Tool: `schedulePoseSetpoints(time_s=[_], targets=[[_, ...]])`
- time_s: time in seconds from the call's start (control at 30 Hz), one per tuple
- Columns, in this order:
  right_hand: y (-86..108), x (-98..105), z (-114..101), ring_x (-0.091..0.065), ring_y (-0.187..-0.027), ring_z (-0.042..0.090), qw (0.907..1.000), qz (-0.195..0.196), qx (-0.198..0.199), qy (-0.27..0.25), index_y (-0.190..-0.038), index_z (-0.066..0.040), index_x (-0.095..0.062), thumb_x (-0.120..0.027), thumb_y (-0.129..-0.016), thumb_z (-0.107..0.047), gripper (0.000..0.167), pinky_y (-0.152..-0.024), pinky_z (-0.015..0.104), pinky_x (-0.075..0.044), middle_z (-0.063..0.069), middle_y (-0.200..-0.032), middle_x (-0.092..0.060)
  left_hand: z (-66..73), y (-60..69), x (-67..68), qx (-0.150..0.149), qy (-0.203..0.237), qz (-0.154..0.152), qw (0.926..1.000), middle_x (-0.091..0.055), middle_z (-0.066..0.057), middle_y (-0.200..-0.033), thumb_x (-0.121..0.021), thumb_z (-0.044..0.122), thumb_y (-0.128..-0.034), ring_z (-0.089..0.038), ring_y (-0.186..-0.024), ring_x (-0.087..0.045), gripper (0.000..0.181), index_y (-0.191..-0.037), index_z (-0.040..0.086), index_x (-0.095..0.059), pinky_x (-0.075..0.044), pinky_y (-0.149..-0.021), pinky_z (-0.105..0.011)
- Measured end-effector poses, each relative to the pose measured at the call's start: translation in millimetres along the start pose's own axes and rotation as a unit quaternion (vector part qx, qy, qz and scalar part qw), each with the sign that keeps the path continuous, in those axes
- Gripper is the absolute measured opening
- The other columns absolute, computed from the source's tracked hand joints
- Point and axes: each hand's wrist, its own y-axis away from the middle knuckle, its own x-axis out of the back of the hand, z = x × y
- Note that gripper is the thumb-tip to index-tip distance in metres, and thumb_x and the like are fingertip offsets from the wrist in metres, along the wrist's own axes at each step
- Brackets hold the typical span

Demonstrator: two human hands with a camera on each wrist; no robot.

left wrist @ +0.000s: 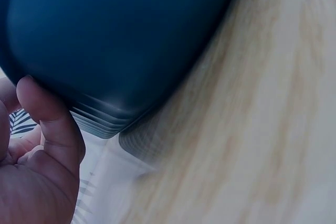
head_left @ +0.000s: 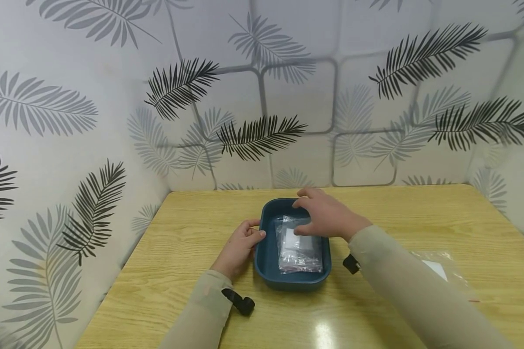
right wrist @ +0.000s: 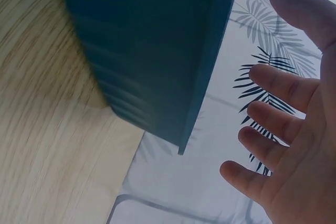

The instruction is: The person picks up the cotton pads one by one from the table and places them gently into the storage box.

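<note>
A dark blue rounded bin [head_left: 268,271] stands on the wooden table in the head view. Inside it lies a stack of clear plastic bags [head_left: 301,259], with a white patch on the top one. My left hand [head_left: 239,247] holds the bin at its left rim, the thumb against the edge; in the left wrist view curled fingers [left wrist: 58,135] touch the outer wall. Over the bin's right side hovers my right hand [head_left: 329,213], fingers spread and bent, with nothing visible in its grasp. The right wrist view shows those fingers [right wrist: 283,87] apart, beside the bin's wall.
Another clear bag [head_left: 445,271] with a white patch lies on the table [head_left: 192,228] to the right, partly behind my right forearm. A patterned wall [head_left: 297,106] rises at the table's far edge, and another stands on the left.
</note>
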Motion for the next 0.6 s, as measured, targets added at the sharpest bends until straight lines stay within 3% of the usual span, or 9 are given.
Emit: schedulePoseSetpoints(time_s=[0.37, 0.6], targets=[[11.0, 3.2, 14.8, -0.043, -0.135, 0.038, 0.9998, 0.014, 0.017, -0.001, -0.131, -0.007, -0.066, -0.082, -0.081, -0.044, 0.064, -0.108, 0.053, -0.039, 0.016, -0.150, -0.044, -1.1, -2.4, 0.5, -0.005, -0.005, 0.001, 1.0000, -0.062, -0.022, -0.111, -0.061, 0.022, -0.1032, -0.024, -0.082, -0.061, 0.046, -0.145, 0.008, -0.047, -0.052, -0.070, -0.029], [27.8, 8.5, 28.8, -0.044, -0.134, 0.039, 0.9991, 0.024, 0.034, 0.005, -0.131, -0.006, -0.065, -0.083, -0.082, -0.042, 0.063, -0.108, 0.054, -0.039, 0.018, -0.149, -0.044, -1.7, -3.6, -0.2, -0.004, 0.007, 0.004, 1.0000, -0.062, -0.020, -0.107, -0.061, 0.018, -0.1030, -0.022, -0.080, -0.061, 0.046, -0.145, 0.004, -0.046, -0.051, -0.067, -0.029]])
